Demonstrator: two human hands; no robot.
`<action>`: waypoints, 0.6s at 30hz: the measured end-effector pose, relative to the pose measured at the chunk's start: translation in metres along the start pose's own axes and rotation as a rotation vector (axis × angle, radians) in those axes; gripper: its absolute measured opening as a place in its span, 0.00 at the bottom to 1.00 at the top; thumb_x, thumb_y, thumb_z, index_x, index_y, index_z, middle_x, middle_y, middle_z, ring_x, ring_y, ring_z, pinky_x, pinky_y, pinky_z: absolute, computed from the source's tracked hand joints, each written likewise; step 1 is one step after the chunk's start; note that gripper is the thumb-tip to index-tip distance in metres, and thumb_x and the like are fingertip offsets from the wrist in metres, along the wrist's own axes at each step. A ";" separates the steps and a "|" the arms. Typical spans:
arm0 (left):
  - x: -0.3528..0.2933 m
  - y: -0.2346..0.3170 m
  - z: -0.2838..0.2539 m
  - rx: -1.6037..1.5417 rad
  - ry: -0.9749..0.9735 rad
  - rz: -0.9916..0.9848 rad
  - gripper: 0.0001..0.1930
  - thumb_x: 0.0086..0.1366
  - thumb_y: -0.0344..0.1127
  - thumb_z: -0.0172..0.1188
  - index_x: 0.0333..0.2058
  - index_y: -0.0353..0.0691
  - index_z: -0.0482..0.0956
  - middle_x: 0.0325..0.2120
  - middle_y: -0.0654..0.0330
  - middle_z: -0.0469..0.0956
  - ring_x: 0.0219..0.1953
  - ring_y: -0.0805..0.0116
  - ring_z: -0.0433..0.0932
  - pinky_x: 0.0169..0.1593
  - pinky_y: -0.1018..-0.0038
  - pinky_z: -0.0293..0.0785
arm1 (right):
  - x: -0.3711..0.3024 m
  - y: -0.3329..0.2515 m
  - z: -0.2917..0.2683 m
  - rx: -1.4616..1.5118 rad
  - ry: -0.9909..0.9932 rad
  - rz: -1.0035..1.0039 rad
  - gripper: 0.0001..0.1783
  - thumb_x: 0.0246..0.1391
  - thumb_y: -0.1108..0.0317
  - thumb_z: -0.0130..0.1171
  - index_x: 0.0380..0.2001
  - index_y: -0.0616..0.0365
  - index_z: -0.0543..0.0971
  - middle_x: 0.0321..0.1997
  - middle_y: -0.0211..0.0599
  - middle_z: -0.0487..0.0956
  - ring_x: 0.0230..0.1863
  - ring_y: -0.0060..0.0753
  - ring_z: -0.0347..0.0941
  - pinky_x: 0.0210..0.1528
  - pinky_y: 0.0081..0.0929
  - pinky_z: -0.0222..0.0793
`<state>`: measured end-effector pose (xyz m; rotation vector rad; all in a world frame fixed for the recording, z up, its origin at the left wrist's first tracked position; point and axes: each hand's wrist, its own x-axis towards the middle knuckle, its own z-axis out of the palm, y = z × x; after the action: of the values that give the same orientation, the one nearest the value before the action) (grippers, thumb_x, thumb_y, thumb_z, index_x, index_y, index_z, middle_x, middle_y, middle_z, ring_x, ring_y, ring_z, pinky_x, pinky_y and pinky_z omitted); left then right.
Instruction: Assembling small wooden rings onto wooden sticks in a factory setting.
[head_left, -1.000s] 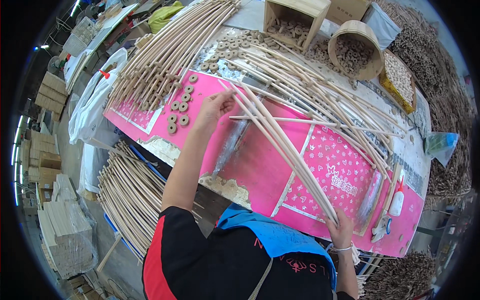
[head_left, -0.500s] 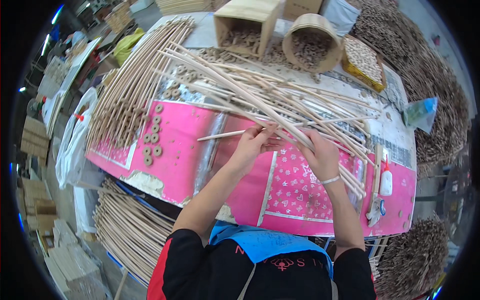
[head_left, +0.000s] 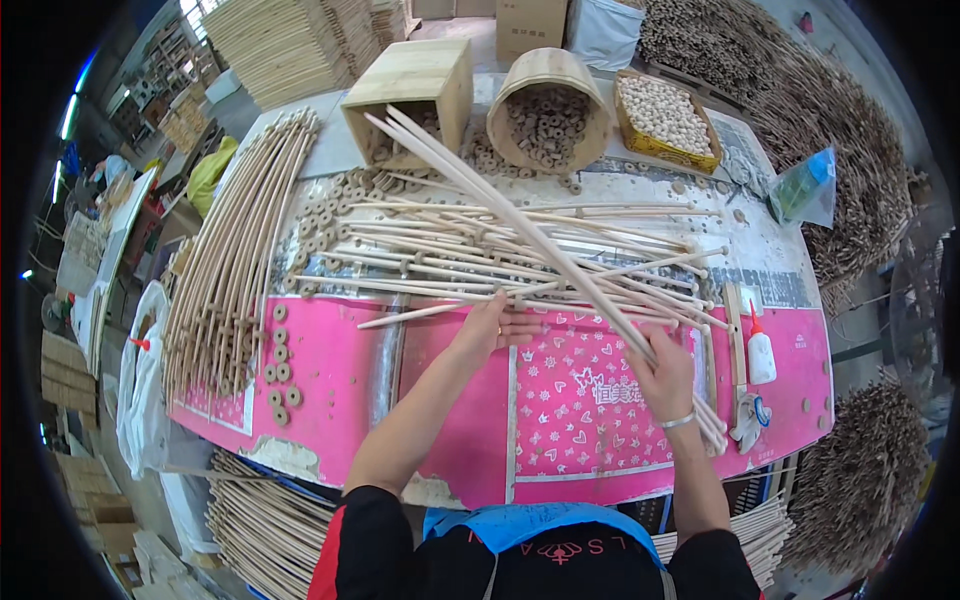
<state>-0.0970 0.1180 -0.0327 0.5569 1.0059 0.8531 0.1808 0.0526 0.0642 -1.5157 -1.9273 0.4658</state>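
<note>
My right hand (head_left: 663, 372) is closed round a bundle of long, pale wooden sticks (head_left: 540, 238), which slants from the far left down past my wrist. My left hand (head_left: 490, 327) is apart from that bundle, its fingers stretched out toward the right and its thumb raised. It is beside the near edge of a heap of loose sticks (head_left: 430, 255), some with small wooden rings on them. Whether the thumb touches a stick there, I cannot tell. Several wooden rings (head_left: 281, 353) lie in rough columns on the pink table cover (head_left: 440, 400) to the left.
Ringed sticks (head_left: 235, 250) are spread along the table's left side. At the back stand a wooden box (head_left: 440, 75), a round wooden tub (head_left: 552, 68) of rings and a yellow tray (head_left: 650, 142) of pale beads. A white glue bottle (head_left: 761, 356) and scissors (head_left: 762, 410) are at right.
My left hand has come away from the bundle and opened. My right hand keeps hold of the sticks, now lower and slightly to the right. The whole view has shifted, showing more of the back.
</note>
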 end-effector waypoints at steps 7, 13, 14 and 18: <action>0.002 0.055 0.009 0.475 -0.241 -0.302 0.36 0.75 0.59 0.30 0.49 0.29 0.76 0.41 0.48 0.82 0.42 0.61 0.83 0.47 0.69 0.80 | -0.061 0.022 -0.031 0.369 0.053 0.393 0.10 0.53 0.72 0.64 0.38 0.63 0.76 0.21 0.30 0.73 0.21 0.20 0.67 0.24 0.22 0.61; 0.041 0.125 0.041 0.756 -0.449 -0.233 0.26 0.72 0.51 0.47 0.39 0.30 0.81 0.34 0.50 0.84 0.35 0.64 0.84 0.38 0.73 0.81 | -0.091 0.047 -0.042 0.456 0.055 0.513 0.08 0.57 0.73 0.59 0.40 0.63 0.75 0.25 0.25 0.75 0.22 0.11 0.68 0.22 0.11 0.63; 0.056 0.139 0.051 0.756 -0.493 -0.191 0.25 0.71 0.52 0.50 0.37 0.31 0.81 0.33 0.51 0.84 0.34 0.65 0.84 0.37 0.73 0.81 | -0.093 0.047 -0.046 0.467 0.079 0.543 0.08 0.57 0.73 0.59 0.39 0.63 0.75 0.24 0.25 0.76 0.22 0.12 0.69 0.22 0.11 0.64; 0.171 0.168 0.050 1.429 0.117 0.685 0.16 0.62 0.47 0.62 0.42 0.42 0.82 0.34 0.54 0.82 0.37 0.58 0.82 0.40 0.63 0.78 | -0.097 0.053 -0.053 0.429 0.063 0.593 0.09 0.56 0.71 0.61 0.38 0.63 0.75 0.24 0.25 0.76 0.21 0.12 0.69 0.22 0.12 0.65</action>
<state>-0.0657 0.3521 0.0299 2.1683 1.4794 0.6186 0.2678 -0.0315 0.0447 -1.7513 -1.1947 1.0001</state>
